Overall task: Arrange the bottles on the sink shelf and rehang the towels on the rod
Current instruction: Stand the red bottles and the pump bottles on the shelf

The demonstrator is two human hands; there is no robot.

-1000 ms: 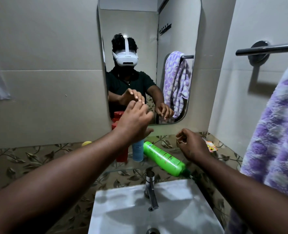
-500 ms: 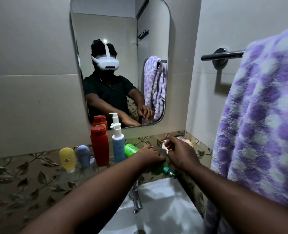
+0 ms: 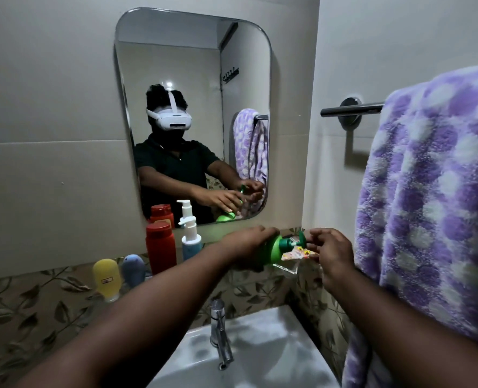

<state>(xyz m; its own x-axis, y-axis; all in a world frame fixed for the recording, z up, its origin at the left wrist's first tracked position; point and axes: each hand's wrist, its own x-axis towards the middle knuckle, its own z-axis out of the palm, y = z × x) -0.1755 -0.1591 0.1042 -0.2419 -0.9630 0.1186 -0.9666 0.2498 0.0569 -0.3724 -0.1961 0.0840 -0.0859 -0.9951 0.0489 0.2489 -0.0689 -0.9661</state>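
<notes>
My left hand (image 3: 246, 246) is wrapped around a green pump bottle (image 3: 274, 250), which is tilted with its dark green pump head pointing right, just above the glass shelf (image 3: 287, 268). My right hand (image 3: 330, 254) sits at the pump head, fingers pinched near it and on a small colourful sachet (image 3: 295, 253). On the shelf's left part stand a red bottle (image 3: 161, 247) and a blue pump bottle with a white top (image 3: 189, 239), both upright. A yellow tube (image 3: 107, 278) and a blue-grey tube (image 3: 133, 270) stand further left. A purple-and-white towel (image 3: 433, 205) hangs on the rod (image 3: 349, 109).
A mirror (image 3: 193, 79) hangs above the shelf and reflects a person and the towel. Below are a chrome tap (image 3: 219, 331) and a white sink (image 3: 260, 357). Leaf-patterned tiles run along the wall. The towel fills the right side, close to my right arm.
My left hand left the red bottle, reached the lying green bottle and lifted it off the shelf, tilted. My right hand moved to its pump head. My view shifted right.
</notes>
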